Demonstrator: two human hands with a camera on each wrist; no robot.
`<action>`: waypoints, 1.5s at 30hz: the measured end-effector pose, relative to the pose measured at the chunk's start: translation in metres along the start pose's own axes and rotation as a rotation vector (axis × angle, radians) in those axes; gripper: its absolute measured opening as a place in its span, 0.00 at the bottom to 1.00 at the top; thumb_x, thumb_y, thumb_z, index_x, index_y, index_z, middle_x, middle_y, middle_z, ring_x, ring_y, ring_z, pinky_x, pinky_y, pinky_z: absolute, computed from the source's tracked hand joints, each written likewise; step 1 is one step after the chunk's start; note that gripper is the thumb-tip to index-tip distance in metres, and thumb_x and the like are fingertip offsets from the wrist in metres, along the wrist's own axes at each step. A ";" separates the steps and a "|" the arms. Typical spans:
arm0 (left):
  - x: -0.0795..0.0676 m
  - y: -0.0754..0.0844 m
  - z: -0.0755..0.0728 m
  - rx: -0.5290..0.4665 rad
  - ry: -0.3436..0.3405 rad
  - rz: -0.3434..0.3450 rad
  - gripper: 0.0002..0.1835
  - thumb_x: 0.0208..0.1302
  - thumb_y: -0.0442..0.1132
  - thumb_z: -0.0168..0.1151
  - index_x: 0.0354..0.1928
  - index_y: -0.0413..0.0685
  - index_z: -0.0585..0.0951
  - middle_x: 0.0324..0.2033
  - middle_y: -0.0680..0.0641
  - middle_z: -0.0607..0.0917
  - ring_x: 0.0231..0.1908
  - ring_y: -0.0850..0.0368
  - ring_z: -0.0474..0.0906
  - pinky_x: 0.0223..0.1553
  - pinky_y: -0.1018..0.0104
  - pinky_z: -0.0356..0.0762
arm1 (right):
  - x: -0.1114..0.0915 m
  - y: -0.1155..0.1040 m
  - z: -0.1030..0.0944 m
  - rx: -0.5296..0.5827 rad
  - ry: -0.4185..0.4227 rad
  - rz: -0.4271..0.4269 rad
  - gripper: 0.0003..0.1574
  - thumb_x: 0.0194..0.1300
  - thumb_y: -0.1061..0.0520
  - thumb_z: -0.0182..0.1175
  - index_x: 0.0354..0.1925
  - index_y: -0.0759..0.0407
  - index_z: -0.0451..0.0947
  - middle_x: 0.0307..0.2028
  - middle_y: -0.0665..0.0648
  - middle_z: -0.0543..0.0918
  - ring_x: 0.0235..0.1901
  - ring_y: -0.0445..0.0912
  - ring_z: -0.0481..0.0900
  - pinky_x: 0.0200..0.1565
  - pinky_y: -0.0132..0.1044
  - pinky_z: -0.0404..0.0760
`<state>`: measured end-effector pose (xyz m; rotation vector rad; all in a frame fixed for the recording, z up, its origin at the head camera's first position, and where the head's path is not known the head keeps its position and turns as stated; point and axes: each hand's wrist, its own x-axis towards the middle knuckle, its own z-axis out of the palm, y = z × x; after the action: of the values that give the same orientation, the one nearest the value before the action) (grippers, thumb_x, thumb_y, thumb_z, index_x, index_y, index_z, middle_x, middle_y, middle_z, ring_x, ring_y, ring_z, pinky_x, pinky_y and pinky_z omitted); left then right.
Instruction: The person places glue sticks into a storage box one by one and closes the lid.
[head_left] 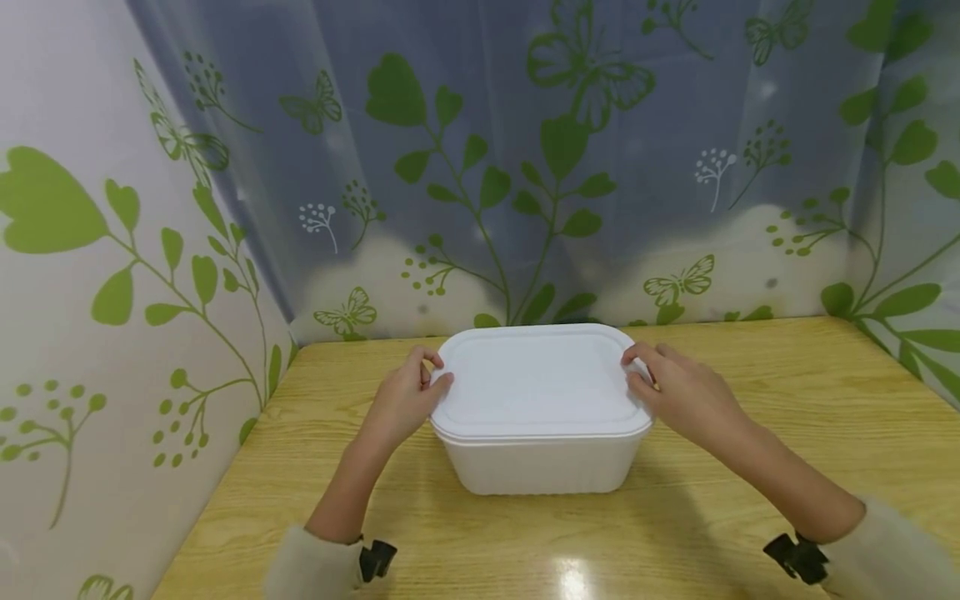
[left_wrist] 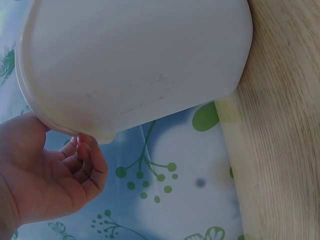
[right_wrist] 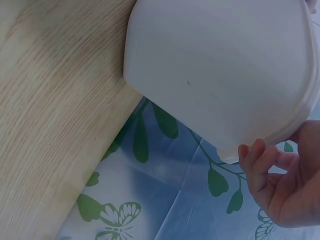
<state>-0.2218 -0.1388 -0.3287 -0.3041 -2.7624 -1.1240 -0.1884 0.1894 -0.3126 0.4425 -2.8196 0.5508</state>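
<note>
A white plastic storage box [head_left: 542,468] stands on the wooden table, with its white lid [head_left: 536,379] on top. At the lid's left edge, my left hand [head_left: 401,396] pinches the rim between thumb and curled fingers. My right hand [head_left: 686,392] grips the opposite rim the same way. In the left wrist view the left hand's fingertips [left_wrist: 86,141] come up under the lid's edge, beside the box wall [left_wrist: 145,60]. The right wrist view has the right hand's fingertips [right_wrist: 257,145] beneath the rim. What the box contains is hidden.
The wooden table [head_left: 787,467] extends around the box on both sides and in front. Behind it hangs a blue and white curtain [head_left: 465,250] with green leaves and butterflies. A similarly patterned white wall covering [head_left: 112,333] borders the left side.
</note>
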 end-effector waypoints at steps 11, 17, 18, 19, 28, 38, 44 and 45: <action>-0.001 -0.004 0.003 -0.088 0.011 -0.025 0.11 0.64 0.41 0.57 0.45 0.46 0.71 0.26 0.47 0.71 0.22 0.55 0.67 0.21 0.66 0.67 | 0.000 0.000 0.002 0.002 -0.001 0.012 0.15 0.66 0.55 0.53 0.49 0.58 0.73 0.28 0.54 0.70 0.18 0.44 0.64 0.17 0.36 0.61; -0.004 -0.005 0.006 -0.163 0.028 -0.060 0.12 0.63 0.41 0.58 0.45 0.46 0.72 0.28 0.46 0.73 0.25 0.55 0.69 0.23 0.66 0.69 | 0.000 -0.002 0.002 -0.012 -0.004 0.031 0.15 0.65 0.55 0.53 0.49 0.58 0.73 0.32 0.58 0.74 0.17 0.45 0.64 0.16 0.36 0.61; -0.004 -0.005 0.006 -0.173 0.028 -0.067 0.12 0.63 0.41 0.58 0.45 0.46 0.72 0.28 0.46 0.73 0.25 0.54 0.69 0.23 0.66 0.69 | 0.000 -0.003 0.002 -0.014 -0.004 0.033 0.15 0.65 0.55 0.53 0.49 0.58 0.73 0.32 0.58 0.74 0.17 0.45 0.64 0.16 0.36 0.61; -0.005 -0.005 0.006 -0.178 0.028 -0.069 0.12 0.63 0.41 0.59 0.45 0.46 0.72 0.28 0.46 0.73 0.26 0.54 0.70 0.23 0.66 0.69 | 0.000 -0.003 0.002 -0.017 -0.002 0.035 0.15 0.65 0.55 0.53 0.49 0.58 0.73 0.32 0.58 0.74 0.17 0.45 0.64 0.16 0.36 0.61; -0.004 -0.009 0.008 -0.229 0.028 -0.066 0.12 0.62 0.41 0.60 0.45 0.46 0.72 0.29 0.46 0.73 0.27 0.54 0.70 0.24 0.66 0.70 | -0.001 -0.004 0.002 -0.025 -0.006 0.035 0.15 0.65 0.56 0.53 0.50 0.59 0.73 0.36 0.62 0.76 0.16 0.45 0.64 0.16 0.35 0.61; -0.004 -0.009 0.009 -0.272 0.042 -0.065 0.12 0.61 0.39 0.61 0.43 0.44 0.73 0.29 0.46 0.73 0.27 0.55 0.70 0.25 0.67 0.70 | -0.003 0.000 0.004 0.015 0.005 0.042 0.14 0.65 0.56 0.53 0.48 0.59 0.74 0.27 0.54 0.72 0.18 0.44 0.65 0.17 0.35 0.63; -0.005 -0.010 0.013 -0.337 0.067 -0.099 0.12 0.60 0.38 0.61 0.43 0.43 0.73 0.30 0.45 0.73 0.28 0.55 0.70 0.26 0.68 0.70 | -0.003 0.001 0.006 0.004 0.011 0.037 0.14 0.65 0.56 0.53 0.48 0.58 0.74 0.29 0.56 0.74 0.17 0.44 0.65 0.17 0.35 0.63; -0.005 -0.011 0.014 -0.356 0.073 -0.105 0.12 0.60 0.38 0.62 0.43 0.43 0.73 0.30 0.45 0.73 0.28 0.55 0.70 0.26 0.69 0.71 | -0.004 0.001 0.006 0.003 0.011 0.037 0.14 0.65 0.56 0.53 0.48 0.58 0.74 0.30 0.56 0.74 0.16 0.44 0.64 0.16 0.35 0.63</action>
<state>-0.2205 -0.1371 -0.3470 -0.1522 -2.5311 -1.6200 -0.1867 0.1891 -0.3198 0.3867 -2.8219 0.5627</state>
